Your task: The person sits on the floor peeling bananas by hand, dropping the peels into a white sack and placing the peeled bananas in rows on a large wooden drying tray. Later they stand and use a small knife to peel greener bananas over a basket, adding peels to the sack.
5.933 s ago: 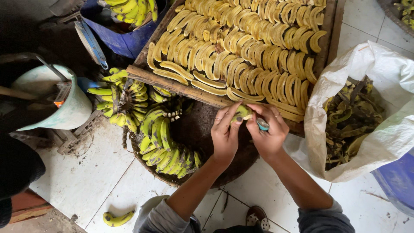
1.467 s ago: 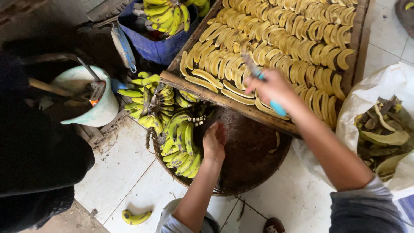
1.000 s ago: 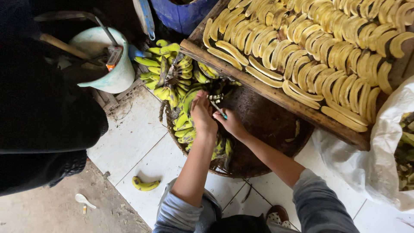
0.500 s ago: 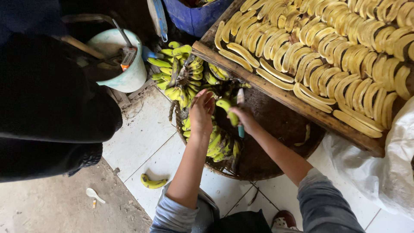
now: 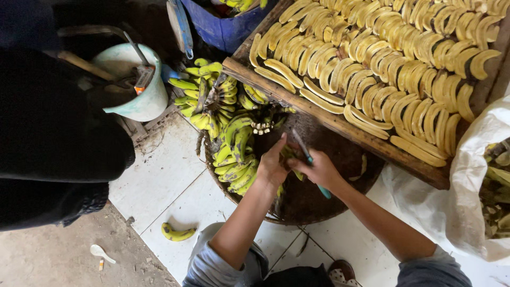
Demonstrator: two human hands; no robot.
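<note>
A small green-yellow unpeeled banana (image 5: 289, 155) was gripped between both hands over the round dark woven basket tray (image 5: 340, 199). The left hand (image 5: 272, 167) was closed around the near side of the fruit, fingers curled. The right hand (image 5: 319, 169) was closed on a thin knife with a turquoise handle (image 5: 309, 159), its blade laid against the banana and the handle end sticking out below the palm. The left half of the tray was crowded by heaped bunches of green-yellow bananas (image 5: 228, 133), lying just beside the left hand. Directly behind the hands, a wooden drying tray (image 5: 340, 123) was seen, filled with rows of peeled pale-yellow bananas (image 5: 398, 64). A white sack of banana peels (image 5: 467, 196) was placed to the right, well apart from the hands. A pale green plastic bucket (image 5: 141, 87) with tools inside was seen to the left rear, and a blue tub (image 5: 226, 29) behind the bunches. A single loose banana (image 5: 178, 232) and a white plastic spoon (image 5: 101, 252) were left on the floor. The left edge was blocked by a person in dark clothing (image 5: 53, 138).
</note>
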